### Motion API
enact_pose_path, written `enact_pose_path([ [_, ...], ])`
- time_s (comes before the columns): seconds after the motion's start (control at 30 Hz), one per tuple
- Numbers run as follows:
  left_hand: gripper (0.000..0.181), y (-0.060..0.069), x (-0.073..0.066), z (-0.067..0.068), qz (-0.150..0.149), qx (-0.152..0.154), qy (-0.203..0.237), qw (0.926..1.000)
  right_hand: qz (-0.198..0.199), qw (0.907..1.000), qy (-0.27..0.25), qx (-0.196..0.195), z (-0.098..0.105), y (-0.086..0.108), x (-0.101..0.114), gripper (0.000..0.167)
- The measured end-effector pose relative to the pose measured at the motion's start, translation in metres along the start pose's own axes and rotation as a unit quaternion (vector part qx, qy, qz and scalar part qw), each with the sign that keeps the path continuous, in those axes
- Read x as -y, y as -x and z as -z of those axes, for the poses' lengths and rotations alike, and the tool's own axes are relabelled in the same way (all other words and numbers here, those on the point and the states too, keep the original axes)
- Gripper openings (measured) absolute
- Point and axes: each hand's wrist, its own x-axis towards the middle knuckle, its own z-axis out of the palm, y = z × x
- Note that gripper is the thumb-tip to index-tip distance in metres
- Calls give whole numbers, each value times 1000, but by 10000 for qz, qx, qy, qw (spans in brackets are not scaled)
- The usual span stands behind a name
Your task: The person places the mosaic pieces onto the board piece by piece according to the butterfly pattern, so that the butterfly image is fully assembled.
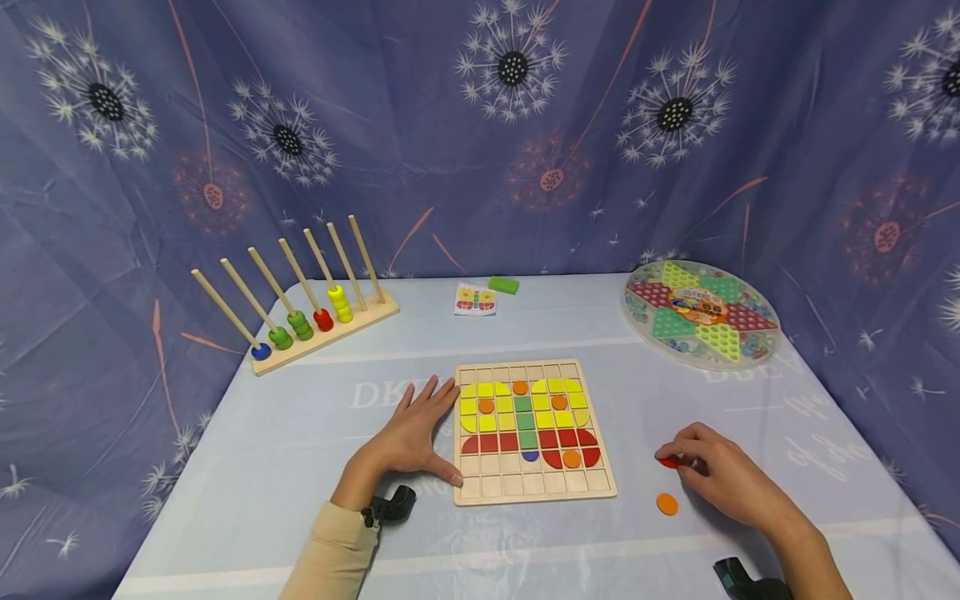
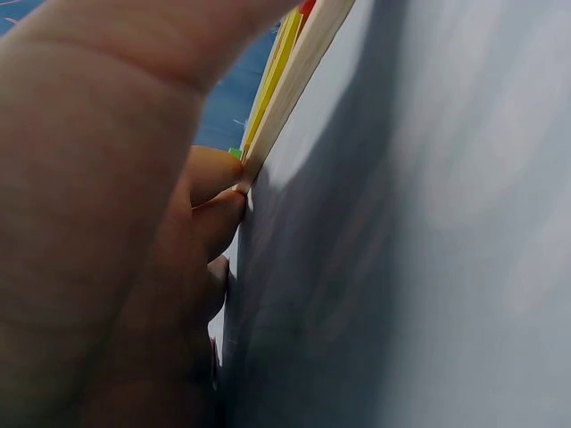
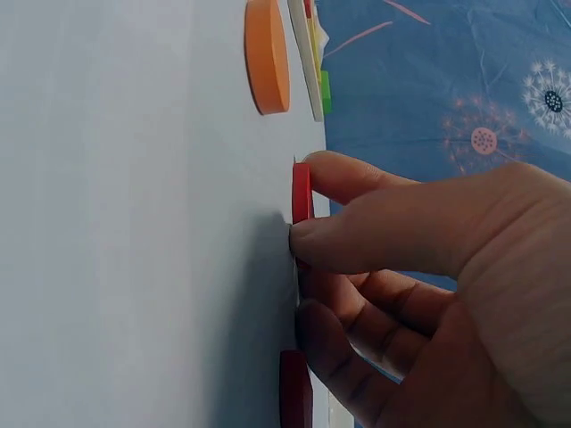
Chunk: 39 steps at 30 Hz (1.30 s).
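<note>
A wooden grid board (image 1: pixel 534 487) lies flat, bearing yellow, red, green, orange and blue pieces in a butterfly-like pattern. My left hand (image 1: pixel 412 433) rests at its left side, fingers spread, the thumb near the lower left corner and fingertips at the upper left edge. To the right of the board, my right hand (image 1: pixel 720 471) pinches a red piece (image 3: pixel 302 192) between thumb and finger, low over the table. The piece's full shape is partly hidden by the fingers. Another red piece (image 3: pixel 295 388) lies under this hand. An orange disc (image 1: pixel 667 504) lies on the table close by.
A bead stacker (image 1: pixel 330 333) with upright pegs stands at the back left. A pattern card (image 1: pixel 475 300) and a green block (image 1: pixel 503 286) lie behind the board. The round Chinese checkers set (image 1: pixel 701 315) sits at the back right, before a dandelion-print curtain (image 1: pixel 405 142).
</note>
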Motion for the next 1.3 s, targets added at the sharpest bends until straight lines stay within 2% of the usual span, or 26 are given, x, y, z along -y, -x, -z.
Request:
enact_pose_path([
  [0.2, 143, 0, -1, 1, 1, -2, -15, 10000, 112, 9999, 51, -44, -1, -1, 1, 35],
  [0.37, 143, 1, -1, 1, -28, -28, 20, 10000, -3, 9999, 121, 6, -2, -3, 2, 32],
  [0.47, 143, 1, -1, 1, -33, -37, 58, 10000, -35, 9998, 180, -39, -3, -3, 2, 26],
  [0.73, 143, 0, 0, 0, -59, -33, 21, 10000, 146, 9991, 393, 2, -7, -9, 4, 19],
  [1.03, 142, 0, 1, 1, -134, -22, -42, 9999, 519, 9983, 265, 63, -10, -28, 30, 19],
  [1.3, 142, 0, 1, 1, -142, -12, -20, 9999, 864, 9958, 249, 147, -27, -46, 58, 21],
])
